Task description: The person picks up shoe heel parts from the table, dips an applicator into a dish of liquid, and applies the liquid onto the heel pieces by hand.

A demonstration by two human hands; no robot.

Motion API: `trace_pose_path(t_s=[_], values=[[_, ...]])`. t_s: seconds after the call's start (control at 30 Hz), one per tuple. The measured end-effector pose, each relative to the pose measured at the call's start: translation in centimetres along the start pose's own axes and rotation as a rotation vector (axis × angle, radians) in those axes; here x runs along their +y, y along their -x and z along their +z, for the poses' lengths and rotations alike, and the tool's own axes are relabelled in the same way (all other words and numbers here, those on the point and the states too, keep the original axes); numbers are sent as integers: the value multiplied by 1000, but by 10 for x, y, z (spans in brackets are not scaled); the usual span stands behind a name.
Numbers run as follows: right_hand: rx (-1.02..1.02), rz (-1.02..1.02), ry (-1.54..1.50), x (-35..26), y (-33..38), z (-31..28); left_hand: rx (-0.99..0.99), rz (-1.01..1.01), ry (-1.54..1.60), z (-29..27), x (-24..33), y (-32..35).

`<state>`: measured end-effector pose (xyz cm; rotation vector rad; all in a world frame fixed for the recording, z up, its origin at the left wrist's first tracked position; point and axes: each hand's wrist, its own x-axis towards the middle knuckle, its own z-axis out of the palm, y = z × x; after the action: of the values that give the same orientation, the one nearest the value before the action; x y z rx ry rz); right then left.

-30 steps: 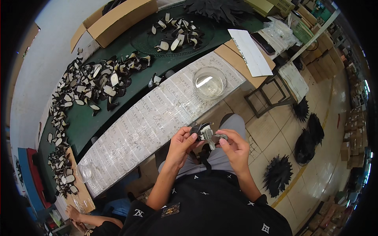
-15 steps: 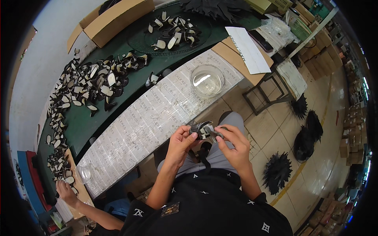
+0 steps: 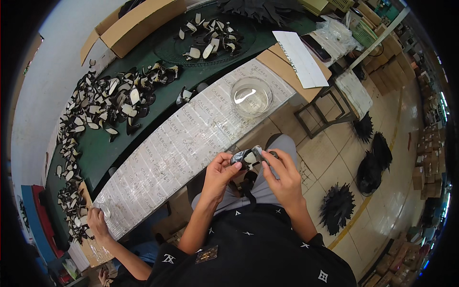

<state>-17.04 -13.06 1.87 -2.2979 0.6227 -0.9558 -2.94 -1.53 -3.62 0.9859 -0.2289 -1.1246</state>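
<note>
Over my lap I hold a small black shoe heel (image 3: 249, 159) with a pale cream face and loose black edges. My left hand (image 3: 221, 173) grips its left end between thumb and fingers. At the other end, my right hand (image 3: 283, 176) pinches the dark edge with thumb and fingertips. The fingers partly cover the heel. Beyond my hands, a round clear dish (image 3: 252, 114) stands on the bench, which is covered with printed sheet (image 3: 177, 143).
Many similar heels (image 3: 114, 103) are heaped on the green table (image 3: 100, 158), with more on a round tray (image 3: 210, 62) farther back. At lower left, a co-worker's hand (image 3: 98, 224) is by a small clear dish (image 3: 106, 210). Black frilled bundles (image 3: 337, 210) lie on the floor at right.
The heel has turned slightly in my hands, showing more of its pale face, and my right fingers have shifted along its edge. The co-worker's hand moved from the heels to the small dish.
</note>
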Motion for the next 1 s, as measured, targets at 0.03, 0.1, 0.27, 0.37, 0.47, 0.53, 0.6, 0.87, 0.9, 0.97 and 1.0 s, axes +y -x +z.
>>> trace_pose_path(t_s=[0.03,0.1,0.27,0.37,0.47,0.53,0.6,0.87,0.9,0.97,1.0], values=[[1,2,0,1,0,-1,0,-1,-1,0,0,0],[10,-18,37,1,-1,-3,1,6,-19,0,0,-1],[69,28,-42,6,1,-8,-9,-33,56,0,1,0],[89,111,-132,4,0,-11,-16,-61,132,1,4,1],[66,179,-224,-2,-1,-14,-13,-71,161,3,7,1],[39,199,-258,-5,-1,-14,-7,-77,165,4,7,1],[0,178,-280,-8,0,-13,-13,-66,170,4,7,0],[-54,187,-321,-13,3,-3,0,-65,161,5,4,0],[-57,186,-317,-13,3,-3,1,-64,164,5,4,0],[-59,185,-309,-11,4,-3,8,-66,162,5,3,0],[-59,184,-300,-10,5,-3,14,-68,159,5,3,0]])
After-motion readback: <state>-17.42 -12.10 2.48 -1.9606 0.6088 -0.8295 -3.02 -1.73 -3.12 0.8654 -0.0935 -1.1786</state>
